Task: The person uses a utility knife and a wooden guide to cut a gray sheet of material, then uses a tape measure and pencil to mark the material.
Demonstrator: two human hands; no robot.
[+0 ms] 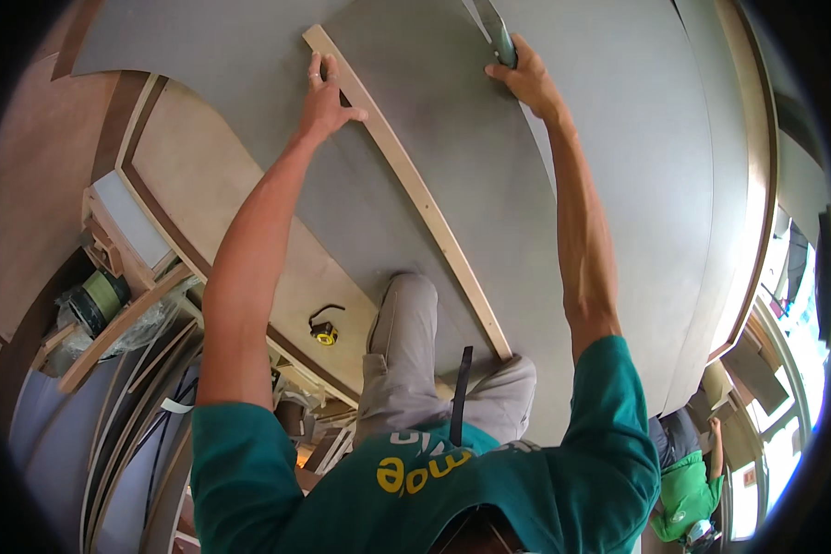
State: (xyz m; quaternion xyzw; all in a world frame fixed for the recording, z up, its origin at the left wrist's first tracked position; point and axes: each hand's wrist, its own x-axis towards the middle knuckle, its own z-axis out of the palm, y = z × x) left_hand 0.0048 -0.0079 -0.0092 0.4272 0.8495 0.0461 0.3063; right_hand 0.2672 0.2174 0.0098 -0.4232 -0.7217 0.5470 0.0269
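Note:
My left hand presses on the far end of a long, pale wooden strip, its bent fingertips on the strip and its thumb spread along the near side. The strip slants across a large grey sheet, and its near end lies by my right knee. Farther right, my right hand is closed around a slim hand tool with a grey-green handle and a silvery front part. Its tip is hidden past the upper edge, so its exact kind cannot be told. Beside it, a narrow white line runs along the grey sheet.
A yellow and black tape measure lies on a plywood panel left of my knees. Wood offcuts and a green-wrapped roll fill the left side. At lower right is another person in a green shirt.

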